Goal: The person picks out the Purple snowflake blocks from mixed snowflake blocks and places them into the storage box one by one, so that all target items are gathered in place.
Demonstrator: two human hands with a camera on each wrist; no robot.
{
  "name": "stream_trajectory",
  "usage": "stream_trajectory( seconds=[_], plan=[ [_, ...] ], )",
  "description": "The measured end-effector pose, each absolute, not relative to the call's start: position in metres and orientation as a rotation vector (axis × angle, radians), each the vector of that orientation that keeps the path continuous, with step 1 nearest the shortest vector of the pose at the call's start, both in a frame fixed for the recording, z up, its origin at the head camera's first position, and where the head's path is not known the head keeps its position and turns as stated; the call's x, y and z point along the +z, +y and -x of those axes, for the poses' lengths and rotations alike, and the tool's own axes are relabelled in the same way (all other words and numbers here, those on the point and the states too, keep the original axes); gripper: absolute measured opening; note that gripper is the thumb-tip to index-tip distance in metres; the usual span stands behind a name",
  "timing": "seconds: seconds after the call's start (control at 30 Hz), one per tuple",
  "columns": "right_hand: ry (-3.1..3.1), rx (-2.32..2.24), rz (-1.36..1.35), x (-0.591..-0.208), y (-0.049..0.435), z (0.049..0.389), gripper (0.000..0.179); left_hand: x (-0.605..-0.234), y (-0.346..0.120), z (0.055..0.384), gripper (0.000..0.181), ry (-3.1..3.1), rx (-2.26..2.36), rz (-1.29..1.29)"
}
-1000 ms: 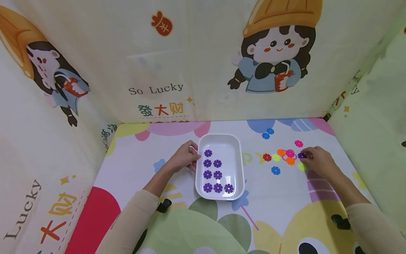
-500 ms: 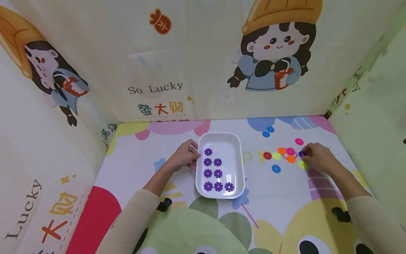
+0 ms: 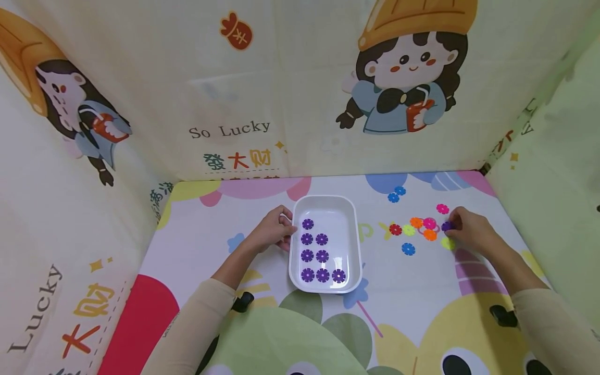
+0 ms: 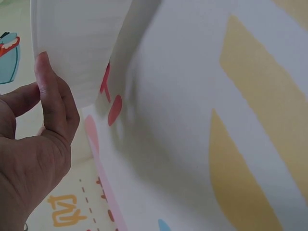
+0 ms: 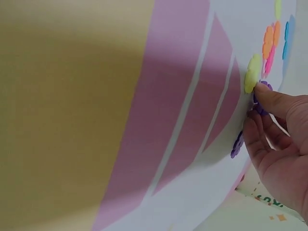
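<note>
My left hand point(image 3: 276, 229) holds the left side of a white rectangular tray point(image 3: 349, 245), fingertips at its rim. Several purple flower-shaped pieces point(image 3: 322, 256) lie in the tray, in columns at its left and along its near end. At the right, my right hand point(image 3: 473, 232) pinches another purple flower-shaped piece point(image 3: 446, 226) between thumb and fingers, low over the table. Close beneath those fingers, in the right wrist view, lies one more purple flower piece point(image 5: 237, 144). A yellow flower piece point(image 5: 252, 73) sits right beside the thumb.
Loose flower pieces lie between tray and right hand: red point(image 3: 395, 229), orange point(image 3: 429, 235), pink point(image 3: 442, 209) and blue point(image 3: 408, 249). Two blue ones point(image 3: 399, 191) are farther back. A patterned cloth point(image 3: 262, 208) covers the table; printed sheets point(image 3: 309, 104) wall it in.
The right fingers stay around the purple flower piece, with a slight shift of the hand. The left hand and the tray keep their places; the head view has tilted slightly.
</note>
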State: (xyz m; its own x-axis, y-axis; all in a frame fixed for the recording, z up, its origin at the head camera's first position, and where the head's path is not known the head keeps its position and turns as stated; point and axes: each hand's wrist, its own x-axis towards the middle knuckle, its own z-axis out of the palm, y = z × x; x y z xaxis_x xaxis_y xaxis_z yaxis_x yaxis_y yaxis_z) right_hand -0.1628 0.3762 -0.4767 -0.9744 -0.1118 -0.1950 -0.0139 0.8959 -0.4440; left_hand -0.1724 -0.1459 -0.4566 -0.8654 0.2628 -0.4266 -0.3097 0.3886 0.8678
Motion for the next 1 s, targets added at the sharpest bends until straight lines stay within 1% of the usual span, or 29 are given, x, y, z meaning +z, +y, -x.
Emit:
stream_trajectory(
  seconds=[0.4,0.7,1.0],
  plan=[
    [2.885,-0.717,0.176,-0.4815,0.3789,0.1587,0.025,-0.4564,-0.1452,0.1729,0.03,2.15,1.502,0.04],
    [2.93,-0.717,0.229,-0.4807,0.3771,0.1575,0.024,-0.4588,-0.1461,0.1725,0.03,2.162,1.497,0.037],
    [2.897,-0.719,0.209,-0.4749,0.371,0.1581,0.024,-0.4586,-0.146,0.1723,0.03,2.17,1.495,0.036]
  ],
)
